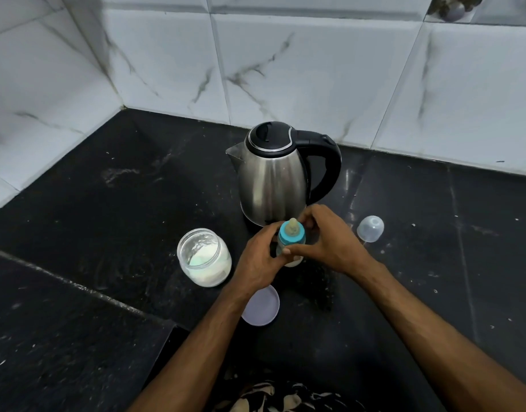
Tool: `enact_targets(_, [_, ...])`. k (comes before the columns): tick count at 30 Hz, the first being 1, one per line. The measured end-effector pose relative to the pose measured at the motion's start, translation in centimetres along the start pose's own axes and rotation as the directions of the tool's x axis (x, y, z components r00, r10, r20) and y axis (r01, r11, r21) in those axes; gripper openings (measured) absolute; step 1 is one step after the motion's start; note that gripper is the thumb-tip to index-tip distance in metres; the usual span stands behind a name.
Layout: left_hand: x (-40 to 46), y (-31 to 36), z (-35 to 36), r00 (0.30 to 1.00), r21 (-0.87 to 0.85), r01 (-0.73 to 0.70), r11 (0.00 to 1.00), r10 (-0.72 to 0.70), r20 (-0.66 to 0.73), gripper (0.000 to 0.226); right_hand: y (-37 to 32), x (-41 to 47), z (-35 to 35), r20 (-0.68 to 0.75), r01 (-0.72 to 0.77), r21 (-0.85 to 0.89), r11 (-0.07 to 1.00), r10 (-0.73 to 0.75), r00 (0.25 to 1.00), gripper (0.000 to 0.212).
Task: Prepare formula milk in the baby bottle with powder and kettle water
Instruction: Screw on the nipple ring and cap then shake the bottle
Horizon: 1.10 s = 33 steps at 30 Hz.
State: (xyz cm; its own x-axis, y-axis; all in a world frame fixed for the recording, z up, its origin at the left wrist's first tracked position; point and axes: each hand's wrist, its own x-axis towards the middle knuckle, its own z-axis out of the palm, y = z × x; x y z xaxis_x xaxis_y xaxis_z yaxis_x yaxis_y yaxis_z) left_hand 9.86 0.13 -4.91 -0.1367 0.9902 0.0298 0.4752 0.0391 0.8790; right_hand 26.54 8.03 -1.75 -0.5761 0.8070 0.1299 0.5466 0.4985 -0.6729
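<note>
A small baby bottle (292,235) with a teal collar and a pale teat stands on the black counter just in front of the kettle. My left hand (260,257) wraps the bottle's body from the left. My right hand (324,240) grips the teal collar from the right, thumb and fingers around it. The steel kettle (270,176) with black lid and handle stands behind, lid closed. An open glass jar (204,257) of white powder sits to the left of the bottle. The bottle's lower part is mostly hidden by my hands.
The bottle's clear dome cap (370,228) lies on the counter to the right. A pale lilac jar lid (261,306) lies flat under my left wrist. Marble-patterned tile walls close the back and left. The black counter (107,203) steps down at its front left edge.
</note>
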Motion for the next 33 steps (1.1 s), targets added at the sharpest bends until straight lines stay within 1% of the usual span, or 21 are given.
enact_targets(2, [0.0,0.0,0.0,1.0,0.013,-0.001,1.0,0.001,0.002,0.06,-0.1,0.0,-0.5,0.076,0.017,0.025,1.0,-0.019,0.997,0.076])
enact_targets(3, [0.1,0.1,0.0,1.0,0.01,0.005,1.0,-0.005,0.006,0.06,-0.1,0.1,-0.9,0.123,0.032,0.043,0.999,-0.037,0.992,0.079])
enact_targets(4, [0.1,0.1,0.0,1.0,0.002,0.011,1.0,-0.011,0.011,0.061,0.0,0.1,-1.2,0.162,0.048,0.062,0.997,-0.058,0.985,0.077])
enact_targets(6, [0.1,0.1,0.0,1.0,-0.01,0.014,1.0,-0.014,0.013,0.062,0.1,0.2,-1.5,0.203,0.074,0.088,0.993,-0.09,0.975,0.064])
enact_targets(7, [0.1,0.0,0.0,1.0,-0.01,0.015,1.0,-0.015,0.013,0.062,0.2,0.3,-1.4,0.197,0.077,0.093,0.993,-0.094,0.976,0.057])
enact_targets(9, [0.1,0.0,0.0,1.0,-0.007,0.017,1.0,-0.017,0.014,0.061,0.0,0.2,-1.0,0.135,0.057,0.072,0.996,-0.066,0.989,0.049])
enact_targets(10, [0.1,0.0,0.0,1.0,-0.004,0.012,1.0,-0.011,0.013,0.061,-0.1,0.2,-0.7,0.098,0.034,0.038,0.999,-0.037,0.994,0.05])
enact_targets(12, [0.0,0.1,-0.1,1.0,0.007,-0.008,1.0,0.008,0.016,0.059,-0.3,0.1,-0.5,0.067,0.008,-0.041,0.999,-0.005,0.998,0.06])
enact_targets(13, [0.0,0.2,-0.2,1.0,0.009,-0.012,1.0,0.012,0.019,0.059,-0.3,0.0,-0.5,0.08,0.014,-0.055,0.998,-0.01,0.997,0.067])
enact_targets(15, [0.0,0.3,-0.3,1.0,-0.005,-0.012,1.0,0.012,0.026,0.058,-0.4,0.0,-1.0,0.147,0.034,-0.002,0.999,-0.033,0.989,0.077])
enact_targets(16, [0.0,0.3,-0.2,1.0,-0.015,-0.007,1.0,0.007,0.028,0.058,-0.4,0.0,-1.3,0.181,0.052,0.024,0.998,-0.055,0.982,0.075])
enact_targets(18, [0.0,0.3,-0.2,1.0,-0.023,0.01,1.0,-0.01,0.024,0.059,-0.3,0.3,-1.5,0.213,0.083,0.029,0.996,-0.088,0.973,0.063])
enact_targets(19, [0.1,0.2,-0.2,1.0,-0.022,0.015,1.0,-0.014,0.027,0.059,-0.3,0.4,-1.3,0.197,0.085,0.02,0.996,-0.087,0.977,0.057])
enact_targets(21, [0.1,0.0,-0.2,0.999,-0.02,0.009,1.0,-0.008,0.04,0.058,-0.5,0.5,-0.7,0.108,0.048,-0.011,0.999,-0.046,0.993,0.05])
enact_targets(23, [0.0,0.1,-0.2,0.999,-0.018,0.002,1.0,-0.001,0.049,0.058,-0.6,0.4,-0.1,0.036,0.011,-0.052,0.999,-0.009,0.999,0.054])
enact_targets(24, [-0.1,0.1,-0.2,0.999,-0.017,0.001,1.0,0.0,0.05,0.058,-0.7,0.3,-0.1,0.034,0.018,-0.064,0.998,-0.016,0.999,0.058])
enact_targets(25, [-0.1,0.1,-0.2,0.999,-0.018,-0.002,1.0,0.003,0.049,0.058,-0.7,0.3,-0.3,0.058,0.037,-0.069,0.997,-0.033,0.998,0.065])
enact_targets(27, [-0.2,0.2,-0.3,0.999,-0.021,-0.003,1.0,0.004,0.05,0.059,-0.7,0.5,-1.1,0.155,0.076,-0.063,0.995,-0.065,0.986,0.077])
enact_targets(28, [-0.1,0.2,-0.3,0.999,-0.022,0.003,1.0,-0.002,0.053,0.06,-0.6,0.6,-1.6,0.2,0.104,-0.08,0.991,-0.086,0.976,0.077])
enact_targets(31, [0.0,0.0,-0.4,0.998,-0.04,0.016,0.999,-0.013,0.057,0.06,-0.3,1.1,-2.0,0.254,0.191,-0.116,0.975,-0.156,0.954,0.059])
enact_targets(33, [0.0,-0.2,-0.3,0.998,-0.047,0.016,0.999,-0.013,0.061,0.061,-0.4,1.1,-1.6,0.216,0.162,-0.121,0.979,-0.134,0.967,0.052])
